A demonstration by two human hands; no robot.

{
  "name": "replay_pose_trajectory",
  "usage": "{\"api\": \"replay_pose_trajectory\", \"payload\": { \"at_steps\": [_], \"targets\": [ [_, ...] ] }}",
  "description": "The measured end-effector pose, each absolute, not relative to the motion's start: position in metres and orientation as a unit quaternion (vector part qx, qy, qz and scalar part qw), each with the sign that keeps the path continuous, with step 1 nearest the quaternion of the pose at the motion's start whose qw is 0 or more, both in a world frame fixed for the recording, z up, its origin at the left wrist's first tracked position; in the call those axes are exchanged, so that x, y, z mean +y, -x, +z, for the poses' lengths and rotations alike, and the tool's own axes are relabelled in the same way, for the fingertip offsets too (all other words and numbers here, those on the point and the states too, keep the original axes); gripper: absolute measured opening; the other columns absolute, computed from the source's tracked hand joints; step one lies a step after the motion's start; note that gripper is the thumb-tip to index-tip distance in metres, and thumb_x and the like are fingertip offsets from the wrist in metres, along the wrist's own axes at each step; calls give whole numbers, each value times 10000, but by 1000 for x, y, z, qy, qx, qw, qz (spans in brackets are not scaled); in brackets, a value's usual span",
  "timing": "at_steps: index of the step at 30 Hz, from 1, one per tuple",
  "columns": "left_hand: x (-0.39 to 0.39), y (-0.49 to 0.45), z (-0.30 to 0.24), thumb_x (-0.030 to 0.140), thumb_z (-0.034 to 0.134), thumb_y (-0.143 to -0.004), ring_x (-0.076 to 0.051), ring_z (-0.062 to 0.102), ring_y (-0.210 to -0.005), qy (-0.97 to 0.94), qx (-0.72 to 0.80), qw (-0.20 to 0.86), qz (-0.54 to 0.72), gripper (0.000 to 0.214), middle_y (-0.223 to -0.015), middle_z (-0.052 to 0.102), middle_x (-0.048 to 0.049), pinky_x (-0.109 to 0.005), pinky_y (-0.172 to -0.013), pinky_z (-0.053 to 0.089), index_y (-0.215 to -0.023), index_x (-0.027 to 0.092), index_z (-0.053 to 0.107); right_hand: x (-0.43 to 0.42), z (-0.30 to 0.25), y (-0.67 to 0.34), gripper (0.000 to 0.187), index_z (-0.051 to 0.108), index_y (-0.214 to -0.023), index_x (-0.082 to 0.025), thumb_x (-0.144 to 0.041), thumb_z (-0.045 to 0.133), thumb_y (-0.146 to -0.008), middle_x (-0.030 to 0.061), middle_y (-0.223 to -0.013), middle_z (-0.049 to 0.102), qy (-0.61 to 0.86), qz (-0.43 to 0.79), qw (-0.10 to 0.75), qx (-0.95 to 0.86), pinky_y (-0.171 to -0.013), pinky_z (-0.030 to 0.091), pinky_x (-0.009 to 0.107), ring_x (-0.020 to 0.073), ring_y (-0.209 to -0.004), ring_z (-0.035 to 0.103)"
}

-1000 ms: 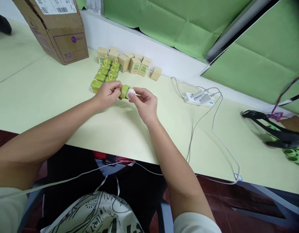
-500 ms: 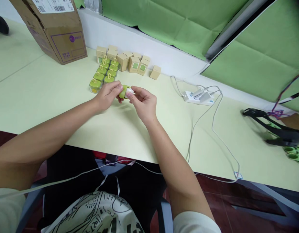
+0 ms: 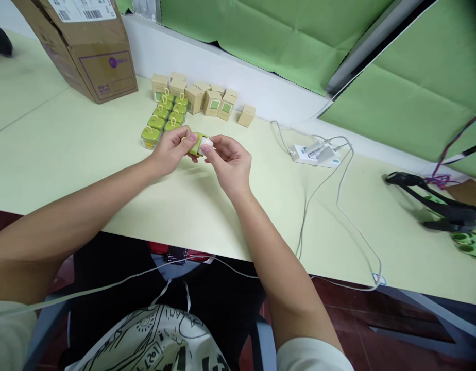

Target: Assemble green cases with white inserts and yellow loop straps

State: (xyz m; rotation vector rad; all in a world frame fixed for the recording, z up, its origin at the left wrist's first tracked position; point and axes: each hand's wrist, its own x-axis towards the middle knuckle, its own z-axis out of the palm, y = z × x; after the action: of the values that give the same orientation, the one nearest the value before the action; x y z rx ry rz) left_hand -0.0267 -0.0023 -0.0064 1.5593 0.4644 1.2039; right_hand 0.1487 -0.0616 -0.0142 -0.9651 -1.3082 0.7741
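My left hand (image 3: 171,149) pinches a small green lid (image 3: 197,144) between thumb and fingers, a little above the table. At the lid's right side my right hand (image 3: 232,164) grips a small white piece (image 3: 205,144) that sits at or partly inside the lid's opening; its exact kind is not clear. Just beyond my left hand stand several small clear containers (image 3: 150,138) in two rows, with green lids and pale loop handles. My left hand hides part of the nearest right-hand container.
Several small brown cardboard boxes (image 3: 212,103) stand along the wall, one (image 3: 246,116) apart. A large carton (image 3: 102,72) is at back left. A power strip (image 3: 315,156) with white cables lies to the right, near a black stand (image 3: 442,206).
The green lid has turned slightly, so more of its opening and the white piece show. Both hands stay in nearly the same place.
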Motion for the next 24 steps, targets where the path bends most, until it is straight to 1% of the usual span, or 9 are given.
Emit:
{"api": "replay_pose_trajectory", "payload": {
  "at_steps": [3,6,13,17,21,24],
  "targets": [
    [-5,26,-4,839,784,-851,-129,681,-672,-656,196,524,507,694,-653,570,23,-256,-633,650,-728,196,555,-64,-12,-147,634,800,-1088,-254,-785,914,-761,37,-1084,861,421,331,629,-564,-867,763,391,201,-919,830],
    [-7,26,-3,852,778,-850,-134,691,-678,-660,197,517,509,700,-646,563,26,-253,-632,648,-734,197,556,-65,-10,-147,640,820,-1086,-252,-791,914,-755,36,-1071,865,425,328,628,-564,-858,768,399,204,-909,833],
    [-7,27,-4,852,757,-874,-156,733,-714,-665,199,510,508,689,-674,593,15,-273,-662,649,-758,206,547,-66,-10,-149,594,819,-1082,-250,-756,915,-787,36,-1053,860,414,317,628,-578,-837,759,396,196,-869,828],
    [-7,27,-2,850,760,-877,-129,699,-682,-680,188,493,509,700,-697,605,12,-243,-620,629,-742,197,545,-68,-8,-146,575,813,-1078,-253,-747,912,-800,29,-1021,851,403,318,625,-588,-849,752,408,194,-832,819],
    [-6,27,-1,840,751,-896,-112,679,-650,-688,178,485,511,696,-699,602,15,-228,-596,617,-739,196,540,-69,-7,-145,583,757,-1059,-261,-756,913,-793,31,-1021,850,399,323,630,-583,-858,750,395,191,-825,826],
    [-5,27,-1,831,758,-896,-113,669,-634,-693,172,487,503,687,-684,605,16,-231,-593,619,-738,200,535,-68,-9,-147,644,681,-1126,-283,-760,927,-771,44,-1102,852,410,331,626,-575,-915,749,399,203,-898,852]
  ]
}}
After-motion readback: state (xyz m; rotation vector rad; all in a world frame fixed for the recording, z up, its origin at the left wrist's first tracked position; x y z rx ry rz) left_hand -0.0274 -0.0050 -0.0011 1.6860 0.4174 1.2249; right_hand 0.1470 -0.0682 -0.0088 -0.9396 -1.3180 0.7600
